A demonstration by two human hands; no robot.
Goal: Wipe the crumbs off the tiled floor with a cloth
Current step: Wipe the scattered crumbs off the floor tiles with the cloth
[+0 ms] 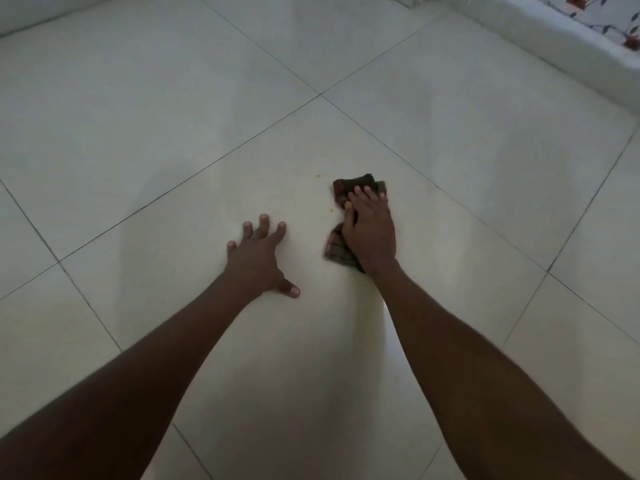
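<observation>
While the person leans over a pale tiled floor (138,116), seen from above by the head camera, both bare arms reach forward onto one large tile. On the left, the left hand (258,259) is spread flat on the floor, fingers splayed and straight, holding nothing; it appears to prop the body. Just right of it, between the hands, lie two tiny yellow crumbs (331,211), one near the cloth's edge and one a little farther away, beyond the fingertips. Next comes the right hand (370,230), palm down on a dark, crumpled cloth (356,185), its fingers bent over the fabric and pressing it to the tile. The cloth shows beyond the fingertips and beside the wrist. At the far right edge runs a low white ledge (554,46) with a patterned fabric above it.

To wipe well, the cloth would best sweep leftward over both crumbs with steady, flat pressure, gathering them into a fold rather than scattering them toward the grout lines. No container is in view to receive the crumbs.
</observation>
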